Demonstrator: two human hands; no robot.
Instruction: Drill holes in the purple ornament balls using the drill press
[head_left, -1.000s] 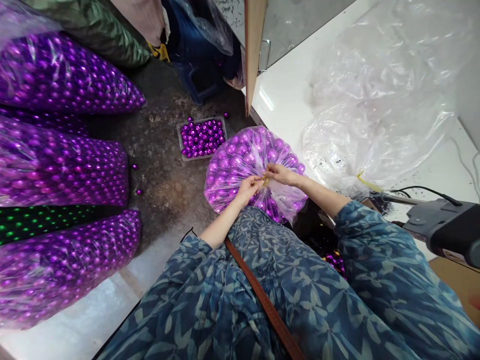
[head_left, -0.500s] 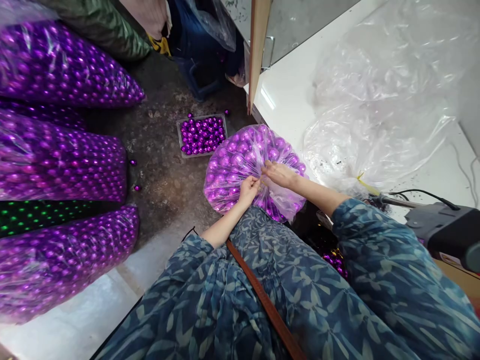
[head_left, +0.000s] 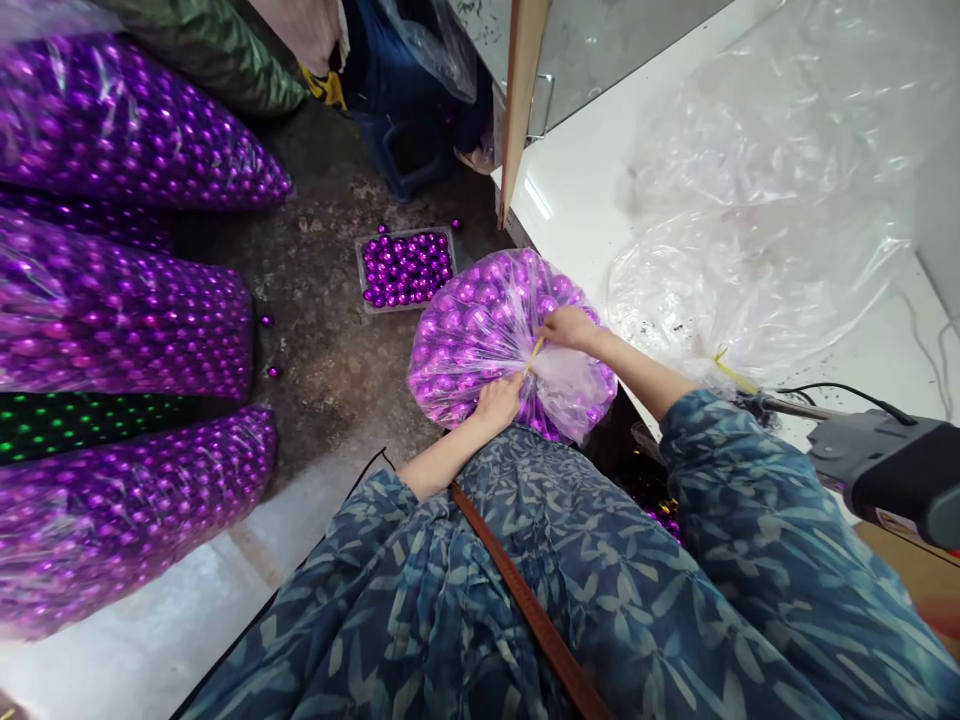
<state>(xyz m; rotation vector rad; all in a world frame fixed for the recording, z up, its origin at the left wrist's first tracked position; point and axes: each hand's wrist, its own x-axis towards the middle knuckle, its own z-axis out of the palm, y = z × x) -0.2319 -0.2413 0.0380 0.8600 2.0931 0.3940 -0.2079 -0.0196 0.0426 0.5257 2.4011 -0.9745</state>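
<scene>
A clear plastic bag [head_left: 457, 345] full of shiny purple balls stands just in front of me, its neck gathered at the top. Around that neck runs a yellow tie [head_left: 536, 352], stretched between my two hands. My right hand [head_left: 568, 328] is closed on the tie's far end. On the near side, my left hand [head_left: 498, 402] is closed at the other end, its fingertips against the gathered plastic. The bag's loose mouth [head_left: 574, 380] puffs out to the right, below my right hand.
A clear tub [head_left: 406, 308] of purple balls sits on the floor, with a few loose balls nearby. Large filled bags [head_left: 135, 320] line the left. Clear bags [head_left: 765, 230] lie on the white table [head_left: 570, 190]; a grey-black tool [head_left: 892, 465] is at right. A person [head_left: 420, 70] sits beyond.
My hands have moved apart from the bag's neck, the right one away from me and the left one nearer. The yellow tie now shows taut between them.
</scene>
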